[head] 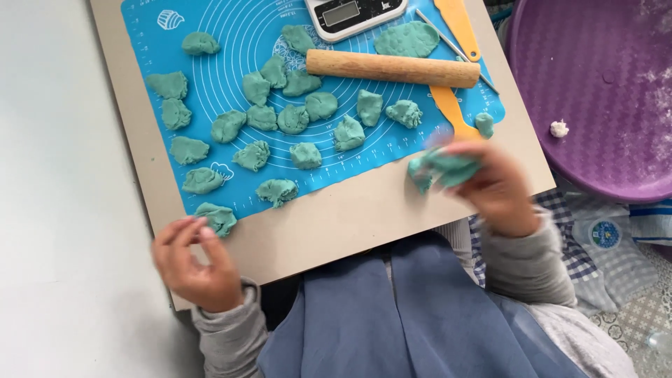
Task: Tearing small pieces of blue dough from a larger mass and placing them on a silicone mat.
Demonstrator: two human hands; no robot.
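Right hand [498,187] pinching a teal dough lump [442,169], held above the bare tan board [350,217] just past the blue mat's [231,42] near edge. Left hand [192,262] loose, fingers curled, gripping nothing, beside the dough piece [218,218] at the mat's near-left corner. Open board strip between both hands. Roughly twenty-two small dough pieces across the mat, one flattened slab [407,38]. One wooden rolling pin [392,68], one scale [353,15], two orange scrapers [456,112], one purple basin [602,91] far right.
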